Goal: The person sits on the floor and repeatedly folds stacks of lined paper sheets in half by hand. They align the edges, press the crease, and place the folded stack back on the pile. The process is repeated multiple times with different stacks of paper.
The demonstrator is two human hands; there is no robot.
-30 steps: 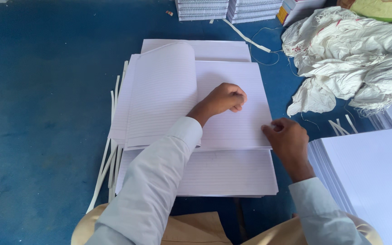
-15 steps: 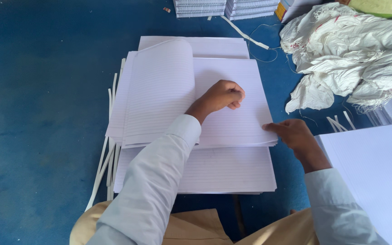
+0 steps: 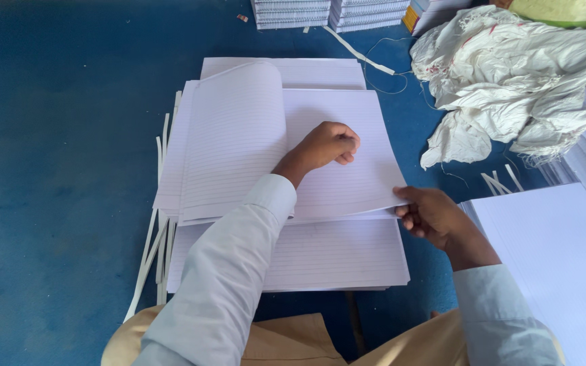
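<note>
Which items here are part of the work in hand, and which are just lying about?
In hand: left hand, right hand, white ruled paper sheets.
Lying about: crumpled white cloth sack, white paper trim strips, plain white paper stack.

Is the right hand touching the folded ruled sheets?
Touching: the head view shows the right hand pinching the folded ruled sheets at their right corner.

Pale long sleeves, tan trousers
</note>
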